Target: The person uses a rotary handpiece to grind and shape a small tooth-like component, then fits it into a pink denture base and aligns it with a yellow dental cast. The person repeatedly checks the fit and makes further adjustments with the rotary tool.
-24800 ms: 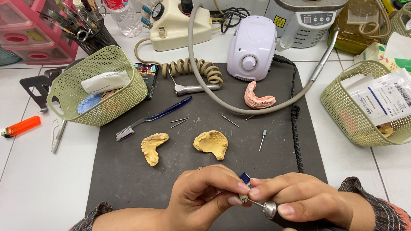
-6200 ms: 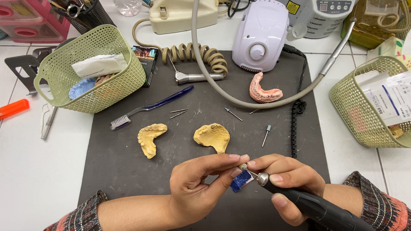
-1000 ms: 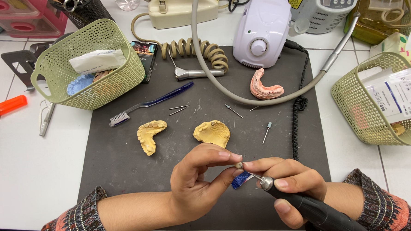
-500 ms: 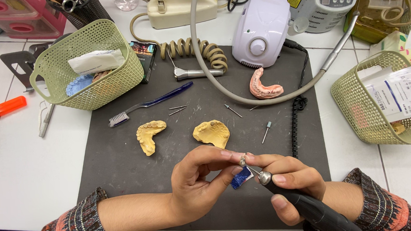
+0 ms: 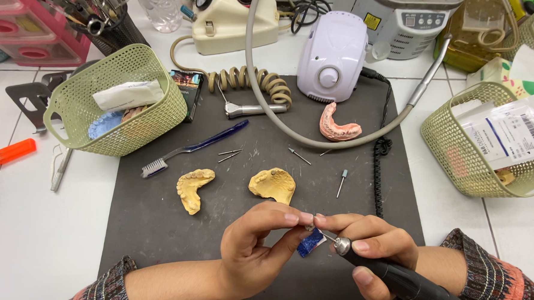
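Two hands meet low over the dark grey rubber mat [image 5: 162, 232]. The left hand [image 5: 253, 252] pinches a small blue chunk [image 5: 311, 243] between thumb and fingertips; the right hand [image 5: 373, 253] is wrapped around a black rotary handpiece [image 5: 399, 279], its thin bur touching the chunk. I'd say keep both wrists braced together and the touch light, rotating the piece rather than the tool. Up and right of the grip, a white flat packet with a barcode label [image 5: 506, 136] sits in a pale green mesh basket [image 5: 459, 159]. Up and left, a dark little box [image 5: 186, 90] leans beside another green basket [image 5: 120, 84].
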